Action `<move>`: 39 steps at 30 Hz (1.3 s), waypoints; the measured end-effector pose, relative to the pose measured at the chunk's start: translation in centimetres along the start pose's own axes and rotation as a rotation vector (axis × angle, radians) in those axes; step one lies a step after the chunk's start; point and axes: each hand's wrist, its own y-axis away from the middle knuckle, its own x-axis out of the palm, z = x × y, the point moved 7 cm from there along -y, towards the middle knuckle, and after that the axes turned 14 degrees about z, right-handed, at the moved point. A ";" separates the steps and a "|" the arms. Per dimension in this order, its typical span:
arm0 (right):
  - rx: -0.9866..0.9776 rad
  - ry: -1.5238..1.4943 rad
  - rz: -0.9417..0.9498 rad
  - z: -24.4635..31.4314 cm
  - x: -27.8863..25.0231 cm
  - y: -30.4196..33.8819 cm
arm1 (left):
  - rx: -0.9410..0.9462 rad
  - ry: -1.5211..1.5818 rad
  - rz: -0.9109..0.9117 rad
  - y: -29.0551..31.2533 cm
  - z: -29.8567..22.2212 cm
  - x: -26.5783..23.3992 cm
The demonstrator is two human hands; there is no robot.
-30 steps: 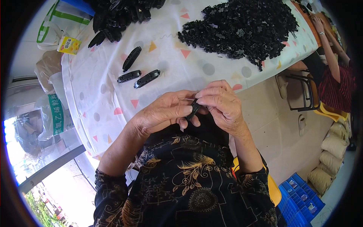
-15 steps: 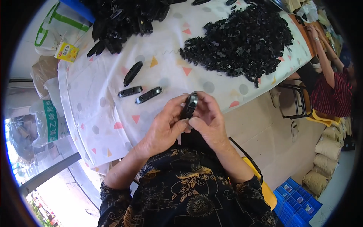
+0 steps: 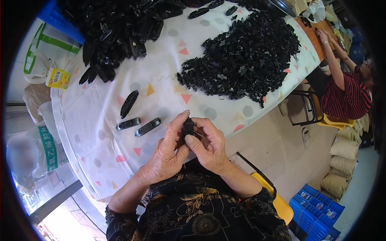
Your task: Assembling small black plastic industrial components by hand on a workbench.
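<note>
Between my two hands, just over the table's near edge, is a black plastic part (image 3: 188,126) with a blocky end facing up; fingers cover much of it. My left hand (image 3: 171,150) grips it from the left, thumb low and index finger upright. On the other side my right hand (image 3: 207,146) presses its thumb against the part, fingers curled behind. Beyond my left hand lie three long black plastic pieces: one slanted (image 3: 129,104), one nearly level (image 3: 128,123) and one closest to my hand (image 3: 148,127).
A heap of small black parts (image 3: 245,56) spreads over the patterned tablecloth (image 3: 161,90). Larger black pieces (image 3: 116,36) pile up at far left, beside a small yellow packet (image 3: 58,78). Rightward are a co-worker in a striped shirt (image 3: 348,96), blue crates (image 3: 317,211) and stacked sacks (image 3: 343,150).
The black part has turned in my hands, from its long side showing to a blocky end up. My hands sit slightly lower and further left in view; the whole scene has shifted.
</note>
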 end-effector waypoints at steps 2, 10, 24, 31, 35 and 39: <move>0.012 -0.037 -0.005 -0.2 -0.1 -0.2 | -0.021 -0.028 -0.006 -0.4 0.3 -0.4; 0.115 -0.146 0.133 -0.9 -1.3 -0.5 | -0.024 -0.409 0.118 -1.6 -1.9 -2.1; -0.185 1.482 -0.012 3.2 -1.9 -11.5 | -0.229 -1.182 0.382 3.1 -2.4 -5.9; -0.230 1.492 -0.006 1.4 -2.3 -12.7 | -0.007 -1.331 0.141 -1.1 -5.4 -10.5; -0.456 1.150 -0.068 3.7 -3.4 -12.2 | 0.058 -1.609 -0.060 -8.3 -4.6 -16.1; -0.331 0.272 -0.101 3.0 -6.0 -11.9 | -0.004 -1.866 0.006 -11.6 -2.8 -18.2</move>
